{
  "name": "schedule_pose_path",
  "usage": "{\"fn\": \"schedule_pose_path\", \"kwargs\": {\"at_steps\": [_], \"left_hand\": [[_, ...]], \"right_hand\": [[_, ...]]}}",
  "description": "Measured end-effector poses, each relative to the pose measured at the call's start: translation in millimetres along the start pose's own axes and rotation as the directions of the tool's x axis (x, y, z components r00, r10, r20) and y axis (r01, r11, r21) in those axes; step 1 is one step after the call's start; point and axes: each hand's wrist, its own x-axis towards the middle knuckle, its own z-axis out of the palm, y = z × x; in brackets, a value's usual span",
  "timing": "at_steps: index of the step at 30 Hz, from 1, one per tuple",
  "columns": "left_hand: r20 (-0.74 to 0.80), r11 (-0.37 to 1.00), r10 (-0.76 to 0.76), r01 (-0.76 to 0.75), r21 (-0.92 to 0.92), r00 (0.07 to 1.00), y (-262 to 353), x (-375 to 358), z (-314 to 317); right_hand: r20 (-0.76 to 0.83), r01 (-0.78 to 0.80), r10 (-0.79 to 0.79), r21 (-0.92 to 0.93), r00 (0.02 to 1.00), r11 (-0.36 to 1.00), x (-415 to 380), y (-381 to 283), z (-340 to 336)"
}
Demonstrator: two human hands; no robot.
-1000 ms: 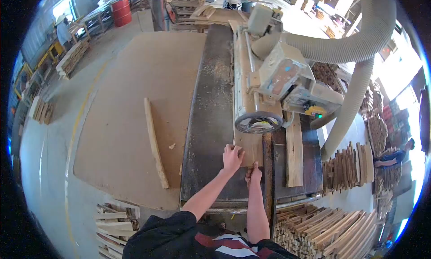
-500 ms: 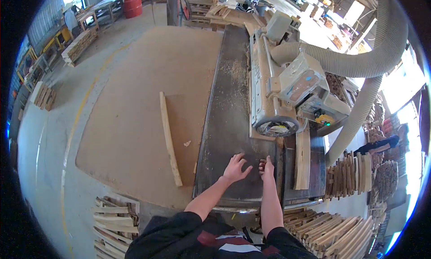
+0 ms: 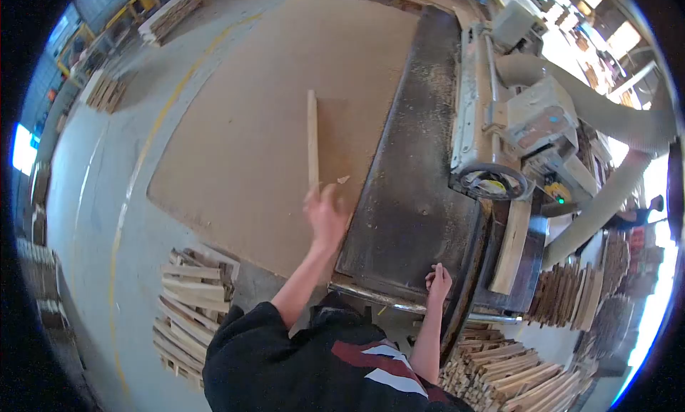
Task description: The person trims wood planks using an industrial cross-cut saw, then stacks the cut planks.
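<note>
My left hand point(image 3: 327, 216) is over the brown board table point(image 3: 235, 141), at the near end of a long pale wood strip point(image 3: 312, 134). Its fingers are somewhat blurred and bent around the strip's end. A small wood chip point(image 3: 343, 179) lies just right of it. My right hand point(image 3: 439, 280) is above the near part of the dark machine table point(image 3: 399, 219), with its fingers curled together and no object visible in them. The saw machine point(image 3: 499, 126) with its round handwheel point(image 3: 492, 182) stands beyond the right hand.
A curved wood piece point(image 3: 512, 248) lies on the right side table. Stacked wood strips point(image 3: 193, 305) stand at lower left, with more piles point(image 3: 528, 376) at lower right. A thick hose point(image 3: 606, 198) runs down at right. A person point(image 3: 642, 216) is at the far right.
The view has shifted left. My left hand has moved from the dark table to the strip's near end on the brown board. My right hand stays over the dark table, nearer its front edge.
</note>
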Motion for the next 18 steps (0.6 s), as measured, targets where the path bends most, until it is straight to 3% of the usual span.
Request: {"fn": "schedule_pose_path", "kwargs": {"at_steps": [1, 4, 6, 7, 10, 16, 18], "left_hand": [[-0.022, 0.992, -0.069, 0.071, 0.101, 0.997, -9, 3, -15], [0.094, 0.996, -0.046, 0.038, 0.082, 0.995, -58, -2, -24], [0.293, 0.966, -0.169, 0.218, -0.142, 0.941, -61, 2, -31], [0.305, 0.97, -0.144, 0.196, -0.145, 0.941, -59, 4, -29], [0.331, 0.979, -0.185, 0.202, -0.016, 0.925, -53, -1, -30], [0.278, 0.984, -0.151, 0.17, -0.044, 0.949, -53, -5, -22], [0.195, 0.957, -0.22, 0.25, -0.145, 0.956, -52, -6, -21]], "right_hand": [[0.015, 0.033, -0.033, -0.036, 0.999, 0.999, 2, -1, 1], [-0.009, 0.042, -0.043, -0.031, 0.999, 0.999, 5, -7, 7], [-0.057, 0.008, -0.01, -0.035, 0.998, 0.999, 8, -7, 9], [-0.054, 0.029, -0.03, -0.023, 0.998, 0.999, 9, -6, 8], [-0.069, 0.055, -0.056, -0.018, 0.996, 0.998, 3, -4, 7], [-0.069, 0.089, -0.087, 0.02, 0.994, 0.996, 14, 8, 1], [-0.05, 0.088, -0.086, 0.045, 0.995, 0.995, 16, 13, -1]]}}
